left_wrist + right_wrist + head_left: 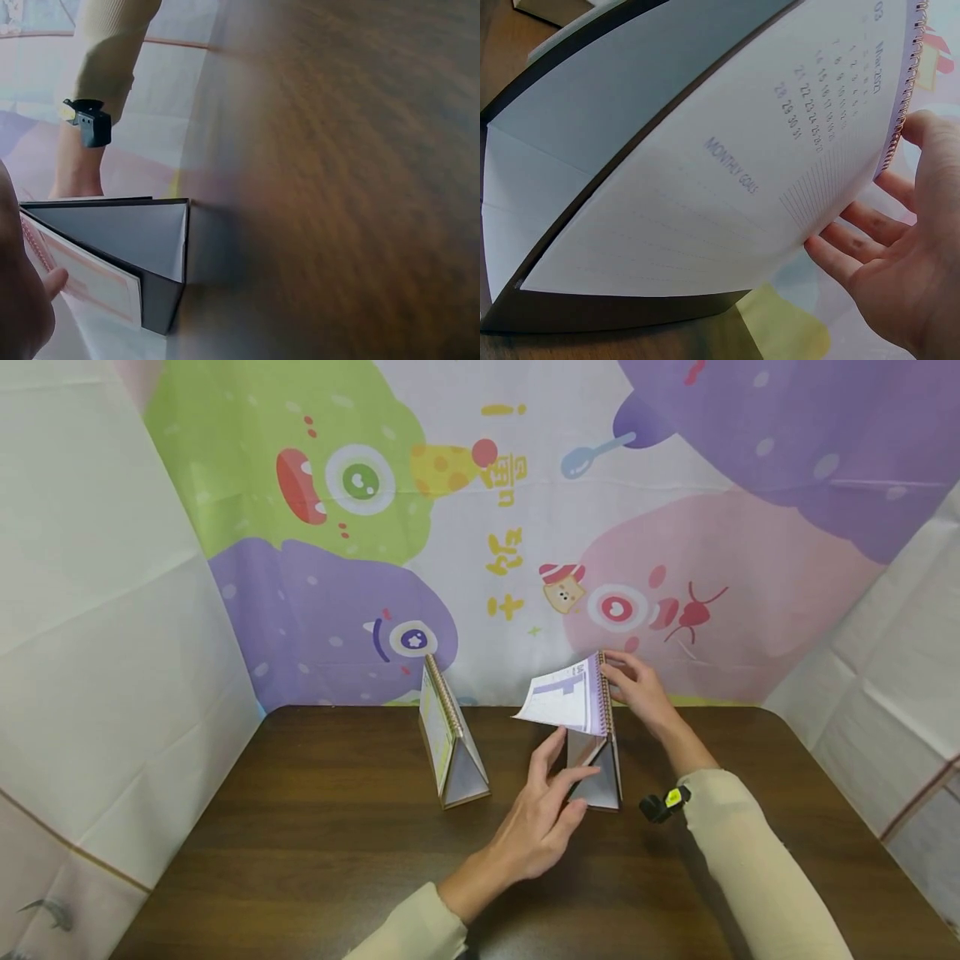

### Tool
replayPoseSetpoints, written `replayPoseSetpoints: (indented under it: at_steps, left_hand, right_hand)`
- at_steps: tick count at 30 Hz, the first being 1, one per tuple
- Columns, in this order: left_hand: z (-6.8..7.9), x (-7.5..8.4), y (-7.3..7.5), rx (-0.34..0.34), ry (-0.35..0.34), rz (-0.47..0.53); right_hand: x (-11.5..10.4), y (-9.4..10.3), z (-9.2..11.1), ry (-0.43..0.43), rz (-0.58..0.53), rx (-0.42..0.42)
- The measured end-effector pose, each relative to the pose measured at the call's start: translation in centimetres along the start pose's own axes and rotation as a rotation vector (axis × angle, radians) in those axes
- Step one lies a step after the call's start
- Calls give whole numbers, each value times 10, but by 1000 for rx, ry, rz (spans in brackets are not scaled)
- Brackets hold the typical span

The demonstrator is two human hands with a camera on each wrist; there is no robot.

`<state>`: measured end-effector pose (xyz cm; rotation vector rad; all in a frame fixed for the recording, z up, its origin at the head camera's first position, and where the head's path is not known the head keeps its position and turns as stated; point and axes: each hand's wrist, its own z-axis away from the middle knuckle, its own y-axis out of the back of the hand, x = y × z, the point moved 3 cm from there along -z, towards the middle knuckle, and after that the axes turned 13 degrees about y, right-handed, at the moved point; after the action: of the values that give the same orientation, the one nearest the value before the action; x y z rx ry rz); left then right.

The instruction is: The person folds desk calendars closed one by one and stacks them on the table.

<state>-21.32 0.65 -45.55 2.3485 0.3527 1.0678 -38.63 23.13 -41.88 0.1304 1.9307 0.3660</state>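
Matt white-and-lilac rectangular paper calendar page on coppery metal spiral binding; softly glossy dark-brown wood-grain tabletop; creased multicoloured cloth backdrop.

We hold both cream-sleeved forearms forward: our bare left grip has its fingers parted and slightly bent, thumb apart; our bare right grip sits farther out, fingers spread and nearly straight.

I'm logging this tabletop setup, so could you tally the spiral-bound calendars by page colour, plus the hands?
Purple-edged calendar: 1
Green-tinged calendar: 1
Hands, left hand and right hand: 2
Total: 4
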Motion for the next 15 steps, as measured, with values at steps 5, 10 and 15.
replayPoseSetpoints:
  at_steps: [5, 10, 15]
  left_hand:
    - [-5, 2, -1, 43, -69, -10]
    - [-10, 6, -1, 40, -65, -12]
    - [-17, 11, 0, 44, -88, -73]
  right_hand:
    - [1, 0, 0, 4, 9, 0]
    - [0, -1, 1, 9, -12, -5]
    - [-2, -1, 0, 20, -29, -14]
